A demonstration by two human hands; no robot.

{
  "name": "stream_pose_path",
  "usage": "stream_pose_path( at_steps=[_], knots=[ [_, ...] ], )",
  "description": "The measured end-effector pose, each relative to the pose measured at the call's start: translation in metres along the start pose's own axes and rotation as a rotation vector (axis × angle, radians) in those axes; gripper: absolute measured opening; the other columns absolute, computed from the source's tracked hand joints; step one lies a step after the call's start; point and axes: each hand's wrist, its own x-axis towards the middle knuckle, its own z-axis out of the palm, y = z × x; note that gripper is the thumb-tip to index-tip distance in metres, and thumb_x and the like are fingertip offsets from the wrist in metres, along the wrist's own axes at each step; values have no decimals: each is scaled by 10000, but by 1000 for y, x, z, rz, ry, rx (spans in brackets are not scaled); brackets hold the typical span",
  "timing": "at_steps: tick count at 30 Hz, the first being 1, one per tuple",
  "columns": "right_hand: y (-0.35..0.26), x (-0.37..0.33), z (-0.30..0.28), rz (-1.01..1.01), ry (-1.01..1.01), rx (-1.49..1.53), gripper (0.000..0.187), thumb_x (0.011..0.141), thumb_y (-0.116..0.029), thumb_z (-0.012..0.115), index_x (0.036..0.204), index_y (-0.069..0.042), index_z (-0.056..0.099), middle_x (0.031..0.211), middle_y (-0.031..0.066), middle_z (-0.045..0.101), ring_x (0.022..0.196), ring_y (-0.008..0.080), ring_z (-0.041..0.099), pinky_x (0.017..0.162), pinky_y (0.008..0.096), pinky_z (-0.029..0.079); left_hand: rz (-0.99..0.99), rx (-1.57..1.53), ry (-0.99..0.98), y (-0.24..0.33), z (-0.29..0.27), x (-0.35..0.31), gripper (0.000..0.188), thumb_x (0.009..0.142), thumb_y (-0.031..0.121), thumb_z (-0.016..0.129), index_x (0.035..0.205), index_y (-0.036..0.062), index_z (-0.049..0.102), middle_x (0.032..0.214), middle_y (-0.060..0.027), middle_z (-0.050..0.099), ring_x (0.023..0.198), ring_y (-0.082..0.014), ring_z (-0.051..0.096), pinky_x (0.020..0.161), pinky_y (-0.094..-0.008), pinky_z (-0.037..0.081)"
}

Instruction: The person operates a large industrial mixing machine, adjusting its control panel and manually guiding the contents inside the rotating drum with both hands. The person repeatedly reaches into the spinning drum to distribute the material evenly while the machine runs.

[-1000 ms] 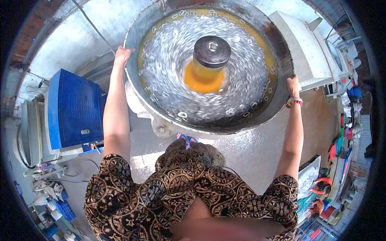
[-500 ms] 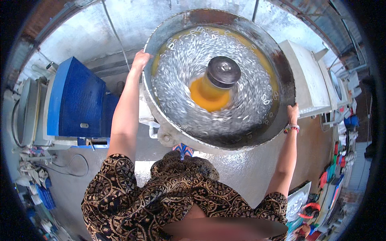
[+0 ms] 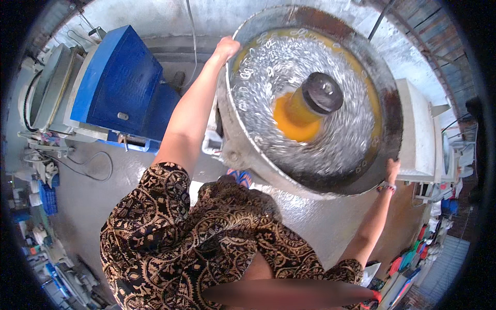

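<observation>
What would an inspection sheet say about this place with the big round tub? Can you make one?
Surface: grey floor, shiny and wet-looking in patches.
Things: big tub holding orange liquid, many shiny little pieces, blurred, around a dark-capped post.
Clutter: blue crate at left; mixed items at right, too small to name.
Hands: left hand and right hand grip the tub on opposite sides.
Cables: dark looped cable or hose at left.
Surroundings: blue machine cabinet left, pale boxy unit right, grey wall.

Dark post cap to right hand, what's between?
Head view: from the dark cap, silvery pieces, a yellowish band, then the tub's inner wall, up to the right hand.
</observation>
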Motion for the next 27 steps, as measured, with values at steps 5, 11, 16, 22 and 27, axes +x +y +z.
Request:
stream_pose_path(
  at_steps=[5, 11, 16, 22, 27],
  knots=[
    [20, 12, 7, 49, -64, -97, 498, 706, -257, 491, 1087, 63, 478, 1012, 298, 553, 982, 417, 524, 853, 453, 396, 13, -14, -25, 0, -3, -3, 374, 630, 177, 630, 919, -58, 599, 936, -217, 617, 881, -310, 593, 769, -357, 451],
    [6, -1, 1, 97, 39, -10, 604, 705, -251, 565, 1180, 61, 362, 1042, 298, 517, 979, 433, 508, 869, 448, 384, -62, -203, -112, -2, -4, 1, 339, 653, 124, 632, 944, -42, 577, 920, -171, 617, 849, -270, 582, 753, -351, 441],
    [-46, -29, -17, -55, 288, -189, 670, 693, -142, 624, 1252, 5, 286, 1065, 286, 473, 1018, 426, 447, 873, 472, 373, -81, -164, -99, -1, -5, 0, 332, 660, 127, 638, 941, -40, 582, 931, -172, 615, 862, -267, 581, 765, -355, 438],
    [-60, -31, -19, -169, 162, -270, 599, 676, -125, 619, 1222, -90, 377, 1095, 240, 458, 1028, 404, 440, 874, 459, 380, -32, -55, -76, -1, -3, 2, 381, 682, 131, 641, 1018, -31, 563, 915, -159, 621, 818, -245, 591, 755, -355, 451],
    [-30, -9, -8, -222, 24, -289, 480, 637, -193, 666, 1075, -45, 537, 1063, 207, 501, 1013, 363, 495, 859, 417, 418, -21, 7, -24, -9, -2, 6, 401, 655, 219, 641, 975, -20, 604, 985, -194, 617, 921, -286, 591, 806, -353, 442]
  ],
)
